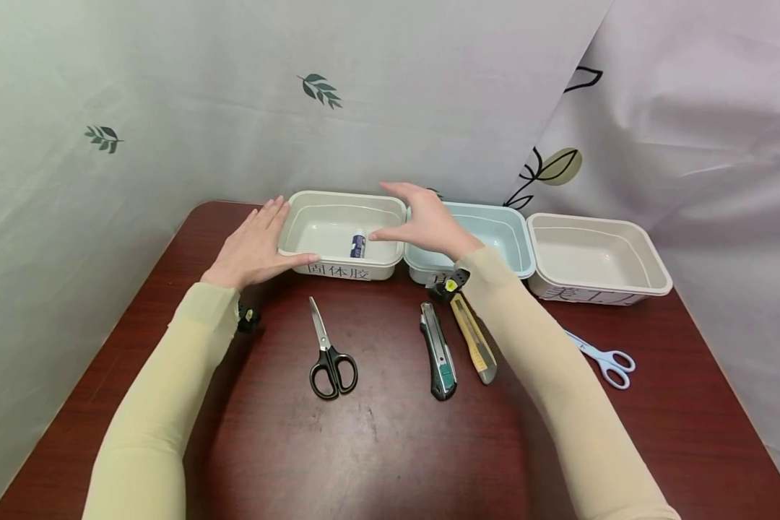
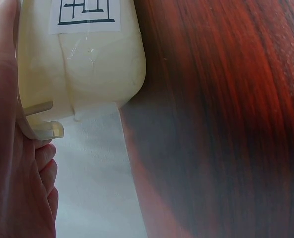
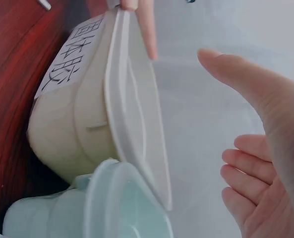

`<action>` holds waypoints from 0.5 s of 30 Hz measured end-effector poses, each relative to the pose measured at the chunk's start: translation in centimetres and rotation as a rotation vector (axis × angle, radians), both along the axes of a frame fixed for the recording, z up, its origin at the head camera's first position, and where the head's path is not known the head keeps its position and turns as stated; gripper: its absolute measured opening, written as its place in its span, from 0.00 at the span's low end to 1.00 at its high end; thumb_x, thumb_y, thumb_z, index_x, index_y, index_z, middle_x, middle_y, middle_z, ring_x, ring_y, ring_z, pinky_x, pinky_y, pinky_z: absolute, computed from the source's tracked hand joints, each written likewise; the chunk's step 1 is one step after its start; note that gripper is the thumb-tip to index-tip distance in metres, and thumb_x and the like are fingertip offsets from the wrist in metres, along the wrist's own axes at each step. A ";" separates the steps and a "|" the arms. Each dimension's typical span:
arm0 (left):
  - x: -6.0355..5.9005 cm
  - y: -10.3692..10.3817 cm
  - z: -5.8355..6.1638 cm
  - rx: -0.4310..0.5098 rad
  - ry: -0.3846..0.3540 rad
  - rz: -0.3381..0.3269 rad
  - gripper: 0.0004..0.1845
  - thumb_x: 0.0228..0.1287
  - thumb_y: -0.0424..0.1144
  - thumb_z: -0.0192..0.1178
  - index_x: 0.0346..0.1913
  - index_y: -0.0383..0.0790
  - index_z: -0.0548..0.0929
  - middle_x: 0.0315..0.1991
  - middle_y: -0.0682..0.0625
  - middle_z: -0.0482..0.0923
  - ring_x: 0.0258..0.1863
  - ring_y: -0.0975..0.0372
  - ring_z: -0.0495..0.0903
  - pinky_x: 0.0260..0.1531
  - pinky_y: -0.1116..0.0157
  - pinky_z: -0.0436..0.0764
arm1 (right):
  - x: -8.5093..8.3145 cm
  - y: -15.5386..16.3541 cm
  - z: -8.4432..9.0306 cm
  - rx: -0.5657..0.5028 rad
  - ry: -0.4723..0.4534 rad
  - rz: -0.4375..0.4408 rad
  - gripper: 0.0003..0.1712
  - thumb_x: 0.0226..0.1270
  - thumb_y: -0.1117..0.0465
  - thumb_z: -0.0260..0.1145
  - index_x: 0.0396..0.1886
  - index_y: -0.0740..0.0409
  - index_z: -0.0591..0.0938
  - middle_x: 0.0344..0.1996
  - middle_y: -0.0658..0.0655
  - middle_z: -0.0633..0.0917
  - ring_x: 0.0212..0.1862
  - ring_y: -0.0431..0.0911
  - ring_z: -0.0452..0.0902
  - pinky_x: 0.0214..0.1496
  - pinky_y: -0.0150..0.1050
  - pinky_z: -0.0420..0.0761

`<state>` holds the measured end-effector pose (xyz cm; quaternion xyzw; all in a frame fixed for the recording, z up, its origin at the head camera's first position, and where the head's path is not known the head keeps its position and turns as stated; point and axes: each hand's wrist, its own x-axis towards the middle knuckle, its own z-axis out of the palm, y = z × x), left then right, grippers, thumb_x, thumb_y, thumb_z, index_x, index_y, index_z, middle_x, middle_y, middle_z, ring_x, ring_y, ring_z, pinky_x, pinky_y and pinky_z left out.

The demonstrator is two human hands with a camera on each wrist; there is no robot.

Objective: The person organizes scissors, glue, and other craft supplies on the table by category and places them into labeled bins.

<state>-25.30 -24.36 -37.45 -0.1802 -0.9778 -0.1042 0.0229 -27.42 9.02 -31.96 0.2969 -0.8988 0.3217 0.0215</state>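
Cream tub (image 1: 325,224) at the table's (image 1: 377,448) far edge, glue stick (image 1: 358,245) inside. Left hand (image 1: 253,249) flat against its left wall; right hand (image 1: 422,220) open above its right rim, holding nothing. A one-sided push could knock it against the blue tub (image 1: 503,231).

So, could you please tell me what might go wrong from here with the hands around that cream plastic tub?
1. The left hand presses the cream plastic tub from one side only; the right hand hovers open above, so the tub may slide into the pale blue tub touching it.
2. The small blue-and-white glue stick standing inside could topple.
3. The right sleeve lies beside the yellow utility knife and might sweep it.
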 end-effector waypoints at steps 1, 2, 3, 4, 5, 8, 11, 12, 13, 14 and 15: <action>0.0 0.0 0.0 0.001 -0.002 0.000 0.64 0.60 0.76 0.55 0.81 0.29 0.46 0.81 0.35 0.43 0.79 0.45 0.43 0.78 0.53 0.39 | 0.2 0.2 0.2 -0.009 0.005 0.005 0.56 0.52 0.39 0.81 0.76 0.58 0.69 0.72 0.54 0.72 0.74 0.45 0.62 0.74 0.39 0.61; 0.0 0.0 0.0 0.002 -0.004 0.000 0.64 0.60 0.76 0.55 0.81 0.29 0.46 0.81 0.35 0.43 0.79 0.45 0.43 0.78 0.53 0.39 | 0.4 0.3 0.4 -0.020 0.013 0.009 0.56 0.52 0.39 0.81 0.76 0.58 0.69 0.72 0.54 0.72 0.74 0.45 0.62 0.74 0.39 0.62; 0.0 0.0 0.0 0.003 -0.006 0.000 0.64 0.60 0.76 0.55 0.81 0.29 0.46 0.81 0.35 0.43 0.79 0.45 0.42 0.78 0.53 0.39 | 0.6 0.5 0.5 -0.029 0.017 0.010 0.56 0.52 0.40 0.81 0.76 0.57 0.70 0.72 0.53 0.72 0.73 0.44 0.62 0.74 0.39 0.62; 0.0 0.0 0.0 0.003 -0.007 0.000 0.64 0.60 0.76 0.55 0.81 0.29 0.46 0.81 0.35 0.43 0.79 0.45 0.42 0.78 0.53 0.39 | 0.8 0.7 0.7 -0.037 0.022 0.014 0.55 0.52 0.40 0.82 0.76 0.57 0.70 0.71 0.53 0.73 0.73 0.44 0.63 0.73 0.38 0.63; 0.0 0.0 0.0 0.003 -0.008 0.001 0.64 0.60 0.76 0.55 0.81 0.30 0.46 0.81 0.35 0.43 0.79 0.45 0.42 0.78 0.53 0.39 | 1.0 0.9 0.8 -0.047 0.028 0.018 0.55 0.51 0.41 0.82 0.76 0.57 0.70 0.71 0.53 0.73 0.73 0.44 0.63 0.73 0.38 0.64; 0.0 0.0 0.0 0.002 -0.009 0.004 0.64 0.60 0.77 0.54 0.81 0.30 0.46 0.81 0.35 0.43 0.80 0.46 0.42 0.78 0.53 0.40 | 1.6 1.5 1.2 -0.050 0.040 0.024 0.54 0.52 0.41 0.82 0.76 0.54 0.70 0.71 0.52 0.73 0.73 0.43 0.63 0.72 0.39 0.65; 0.0 0.0 0.0 0.003 -0.004 0.005 0.64 0.60 0.77 0.55 0.81 0.30 0.46 0.81 0.35 0.43 0.79 0.45 0.43 0.78 0.51 0.41 | 2.3 2.2 1.4 -0.052 0.047 0.034 0.54 0.52 0.41 0.82 0.76 0.53 0.70 0.71 0.51 0.73 0.73 0.42 0.63 0.73 0.41 0.64; 0.0 0.0 0.0 0.002 -0.002 0.004 0.64 0.60 0.77 0.55 0.81 0.30 0.46 0.81 0.34 0.43 0.79 0.45 0.43 0.77 0.51 0.42 | 2.5 2.5 1.4 -0.052 0.051 0.035 0.54 0.51 0.41 0.82 0.76 0.52 0.71 0.71 0.50 0.73 0.72 0.42 0.63 0.73 0.41 0.64; 0.0 0.1 0.0 0.003 -0.002 0.004 0.64 0.60 0.77 0.55 0.81 0.30 0.46 0.81 0.34 0.43 0.79 0.45 0.43 0.77 0.51 0.42 | 2.7 2.8 1.5 -0.057 0.055 0.037 0.54 0.51 0.41 0.82 0.76 0.51 0.71 0.71 0.50 0.73 0.72 0.42 0.64 0.73 0.42 0.64; 0.0 0.1 0.0 0.004 0.000 0.003 0.64 0.60 0.77 0.55 0.81 0.30 0.46 0.80 0.34 0.43 0.79 0.45 0.43 0.77 0.50 0.42 | 2.9 3.0 1.5 -0.063 0.060 0.040 0.53 0.51 0.42 0.82 0.75 0.52 0.71 0.70 0.50 0.74 0.72 0.42 0.64 0.73 0.42 0.65; 0.0 0.1 0.0 0.005 0.001 0.001 0.64 0.60 0.77 0.55 0.81 0.30 0.46 0.80 0.34 0.43 0.79 0.45 0.43 0.77 0.50 0.42 | 3.1 3.3 1.5 -0.070 0.067 0.042 0.53 0.51 0.42 0.83 0.75 0.52 0.72 0.70 0.50 0.74 0.71 0.42 0.65 0.72 0.42 0.66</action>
